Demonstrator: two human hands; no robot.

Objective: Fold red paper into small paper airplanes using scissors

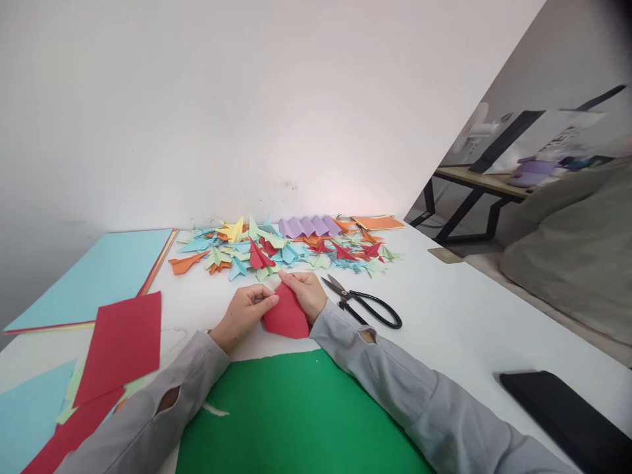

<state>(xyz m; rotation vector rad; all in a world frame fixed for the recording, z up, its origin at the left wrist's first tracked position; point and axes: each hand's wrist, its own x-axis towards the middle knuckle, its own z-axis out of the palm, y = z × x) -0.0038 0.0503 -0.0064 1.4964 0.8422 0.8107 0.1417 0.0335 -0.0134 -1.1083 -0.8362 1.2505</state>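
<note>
A small red sheet of paper (286, 315) is held up between my two hands, over the table beyond the green sheet (296, 415). My left hand (245, 315) pinches its left edge between thumb and fingers. Around its upper right side my right hand (306, 293) is closed, the thumb near the top. Whether the paper has folds on its far side is hidden. Just right of my right hand lie black-handled scissors (365, 303), blades apart. Behind my hands spreads a pile of folded paper planes (261, 257) in several colours.
A pleated purple paper (309, 227) and orange sheets (378, 223) lie by the wall. On the left are large light-blue sheets (99, 276), a red sheet (123, 342) and smaller papers. A black flat object (567, 415) lies at right, near a cushion-like grey thing (573, 243).
</note>
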